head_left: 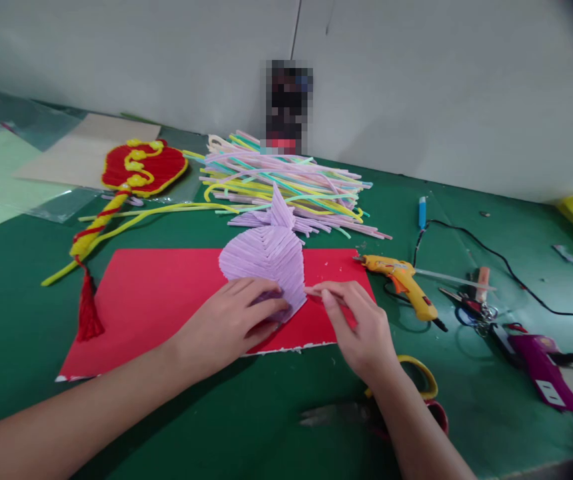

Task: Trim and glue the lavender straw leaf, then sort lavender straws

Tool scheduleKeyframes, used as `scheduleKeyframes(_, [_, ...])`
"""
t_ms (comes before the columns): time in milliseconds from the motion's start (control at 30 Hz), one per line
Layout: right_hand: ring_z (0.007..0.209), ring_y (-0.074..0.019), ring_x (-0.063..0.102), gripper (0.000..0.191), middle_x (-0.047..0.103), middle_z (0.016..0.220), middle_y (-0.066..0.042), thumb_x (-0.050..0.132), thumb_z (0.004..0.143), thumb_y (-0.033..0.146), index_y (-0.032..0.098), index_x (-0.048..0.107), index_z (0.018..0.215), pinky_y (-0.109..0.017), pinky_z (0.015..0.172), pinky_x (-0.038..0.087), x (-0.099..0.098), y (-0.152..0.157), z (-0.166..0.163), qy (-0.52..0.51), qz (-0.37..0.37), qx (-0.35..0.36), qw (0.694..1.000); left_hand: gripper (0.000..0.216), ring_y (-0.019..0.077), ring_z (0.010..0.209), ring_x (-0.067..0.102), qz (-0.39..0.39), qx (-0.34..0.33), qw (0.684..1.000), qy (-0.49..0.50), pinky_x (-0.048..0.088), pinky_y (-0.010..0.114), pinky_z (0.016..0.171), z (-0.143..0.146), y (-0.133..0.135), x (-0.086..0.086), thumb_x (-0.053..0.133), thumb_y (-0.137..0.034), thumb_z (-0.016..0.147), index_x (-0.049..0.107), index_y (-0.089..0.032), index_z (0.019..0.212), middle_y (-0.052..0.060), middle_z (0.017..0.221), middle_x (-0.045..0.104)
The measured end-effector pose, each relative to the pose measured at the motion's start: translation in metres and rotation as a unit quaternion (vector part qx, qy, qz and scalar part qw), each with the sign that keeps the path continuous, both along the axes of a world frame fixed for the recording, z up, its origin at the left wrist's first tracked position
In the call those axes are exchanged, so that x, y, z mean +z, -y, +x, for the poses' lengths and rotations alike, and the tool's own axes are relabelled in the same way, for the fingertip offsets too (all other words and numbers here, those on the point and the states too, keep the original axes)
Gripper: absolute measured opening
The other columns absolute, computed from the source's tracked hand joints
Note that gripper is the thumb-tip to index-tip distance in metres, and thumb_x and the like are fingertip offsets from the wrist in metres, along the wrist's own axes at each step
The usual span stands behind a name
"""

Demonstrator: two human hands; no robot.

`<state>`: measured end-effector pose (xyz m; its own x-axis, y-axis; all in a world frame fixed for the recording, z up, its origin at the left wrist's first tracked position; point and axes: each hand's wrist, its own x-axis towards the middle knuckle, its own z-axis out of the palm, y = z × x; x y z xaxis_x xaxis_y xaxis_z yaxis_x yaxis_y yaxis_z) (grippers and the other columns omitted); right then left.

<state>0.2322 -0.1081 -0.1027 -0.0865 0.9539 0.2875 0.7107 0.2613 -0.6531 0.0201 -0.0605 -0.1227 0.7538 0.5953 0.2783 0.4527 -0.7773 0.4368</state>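
Note:
A lilac leaf-shaped piece made of pipe cleaners (266, 255) stands over a red board (161, 280), its rows meeting in a V along the middle. My left hand (239, 310) grips its lower left side, fingers curled on the surface. At its right edge, my right hand (359, 320) pinches a thin, pale pink strip (312, 290) whose tip meets the edge. Behind the leaf-shaped piece, a smaller pointed lilac piece (281, 208) lies near some short lilac lengths. The strip's far end is hidden in my right fingers.
A pile of pipe cleaners (286, 177) lies behind the board. A red and yellow fan (141, 170) with a tassel is at left. To the right are a yellow glue gun (401, 277), small snips (471, 307) and a purple tool (541, 367). Scissors (421, 373) lie under my right forearm.

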Motion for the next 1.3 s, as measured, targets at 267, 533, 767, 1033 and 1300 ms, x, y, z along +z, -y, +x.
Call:
scheduleKeyframes(267, [0.107,-0.0197,0.059,0.023,0.07,0.096,-0.004,0.052,0.08,0.013,0.021,0.061,0.1,-0.049,0.105,0.036,-0.004,0.005,-0.004,0.13,0.085,0.107,0.982,0.022,0.0195,0.104,0.054,0.002,-0.001,1.0,0.008,0.046,0.035,0.088,0.0,0.001,-0.001,0.051,-0.021,0.087,0.06,-0.021,0.107,0.007,0.113,0.058])
scheduleKeyframes(533, [0.105,-0.0199,0.06,0.022,0.072,0.093,-0.005,0.053,0.078,0.012,0.019,0.061,0.098,-0.047,0.105,0.036,-0.003,0.004,-0.002,0.137,0.114,0.08,0.981,0.021,0.0196,0.104,0.054,-0.004,-0.002,1.0,0.01,0.046,0.036,0.088,-0.001,0.001,0.0,0.049,-0.022,0.088,0.06,-0.02,0.107,0.008,0.113,0.058])
scheduleKeyframes(767, [0.105,-0.0187,0.061,0.021,0.072,0.093,-0.004,0.053,0.08,0.013,0.02,0.061,0.097,-0.045,0.103,0.039,-0.005,0.002,-0.004,0.128,0.112,0.06,0.984,0.021,0.0188,0.105,0.053,-0.011,-0.004,1.0,0.01,0.044,0.035,0.089,-0.001,0.001,-0.001,0.05,-0.023,0.089,0.059,-0.021,0.107,0.007,0.113,0.058])
scheduleKeyframes(1033, [0.097,-0.0173,0.064,0.018,0.071,0.095,-0.005,0.051,0.081,0.012,0.02,0.062,0.093,-0.042,0.099,0.044,-0.012,0.004,-0.006,0.119,0.119,0.046,0.985,0.021,0.0188,0.104,0.053,-0.005,-0.007,1.0,0.008,0.044,0.034,0.089,0.0,0.002,-0.001,0.052,-0.022,0.086,0.059,-0.02,0.106,0.006,0.113,0.058])
scheduleKeyframes(1300, [0.099,-0.0174,0.063,0.023,0.071,0.097,-0.004,0.053,0.081,0.011,0.022,0.064,0.097,-0.041,0.098,0.045,-0.013,0.005,-0.002,0.085,0.145,0.017,0.986,0.021,0.0194,0.104,0.053,0.002,0.003,1.0,-0.001,0.044,0.035,0.089,0.002,0.004,0.003,0.052,-0.024,0.085,0.059,-0.02,0.105,0.006,0.114,0.057])
